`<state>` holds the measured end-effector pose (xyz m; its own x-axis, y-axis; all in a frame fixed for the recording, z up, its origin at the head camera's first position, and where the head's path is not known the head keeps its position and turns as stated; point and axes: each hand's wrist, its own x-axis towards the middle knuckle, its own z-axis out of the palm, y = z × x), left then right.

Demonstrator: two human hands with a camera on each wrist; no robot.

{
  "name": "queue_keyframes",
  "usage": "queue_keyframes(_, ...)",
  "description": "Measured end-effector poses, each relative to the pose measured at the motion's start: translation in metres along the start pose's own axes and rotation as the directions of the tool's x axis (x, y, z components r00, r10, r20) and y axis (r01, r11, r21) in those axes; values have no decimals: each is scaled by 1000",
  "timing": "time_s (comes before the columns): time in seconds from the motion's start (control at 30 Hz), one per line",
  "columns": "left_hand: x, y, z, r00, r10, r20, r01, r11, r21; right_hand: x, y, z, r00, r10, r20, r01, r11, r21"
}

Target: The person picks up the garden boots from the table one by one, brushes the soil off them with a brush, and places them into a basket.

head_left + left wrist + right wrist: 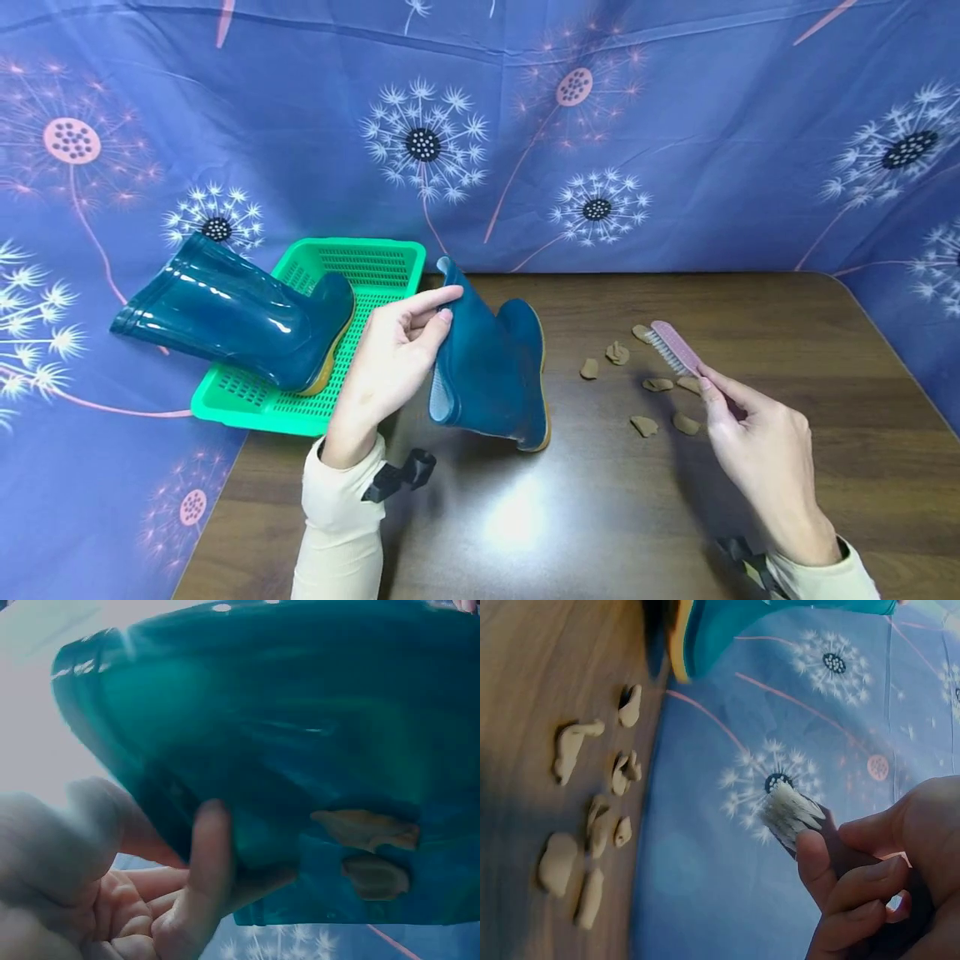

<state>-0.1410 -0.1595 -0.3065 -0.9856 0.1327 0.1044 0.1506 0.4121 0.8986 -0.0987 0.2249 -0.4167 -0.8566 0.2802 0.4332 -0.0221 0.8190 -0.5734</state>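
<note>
A dark teal rubber boot (pixel 487 367) with a yellowish sole is tilted over the table, its opening toward the left. At that opening my left hand (pixel 397 354) pinches the shaft's rim between thumb and fingers. Two brown clay-like flakes (pixel 367 829) cling to the shaft in the left wrist view. My right hand (pixel 772 454) grips a pink brush (pixel 678 348) by its handle, white bristles facing left, apart from the boot. Beneath and around the brush, several tan clay-like pieces (pixel 617 354) lie on the table.
On the left stands a green perforated basket (pixel 262 423). A second teal boot (pixel 225 317) lies on its side across it, shaft sticking out past the left rim. The brown wooden table (pixel 600 517) meets a blue dandelion-print cloth (pixel 495 192) at the back.
</note>
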Motion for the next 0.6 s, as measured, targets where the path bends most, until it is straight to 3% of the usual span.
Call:
queue_keyframes(0.1, 3, 10, 2, 999, 21, 49, -26, 995, 95, -1, 5, -1, 1000, 26, -1, -26, 1000, -6)
queue_keyframes(0.2, 5, 16, 4, 992, 72, 99, -94, 966, 239, -3, 9, -2, 999, 42, 4, -42, 999, -17)
queue_keyframes(0.3, 5, 18, 4, 980, 148, 133, -188, 905, 381, -6, 15, -4, 999, 53, 0, -53, 998, -27)
queue_keyframes(0.47, 7, 18, 4, 942, 274, 192, -335, 792, 510, -7, 28, -12, 998, 60, -3, -60, 998, -35)
queue_keyframes(0.53, 9, 18, 5, 921, 331, 204, -387, 731, 561, -8, 33, -15, 996, 83, 11, -83, 996, -39)
queue_keyframes(0.6, 11, 20, 6, 889, 403, 220, -447, 654, 610, -8, 37, -17, 994, 107, 15, -106, 993, -55)
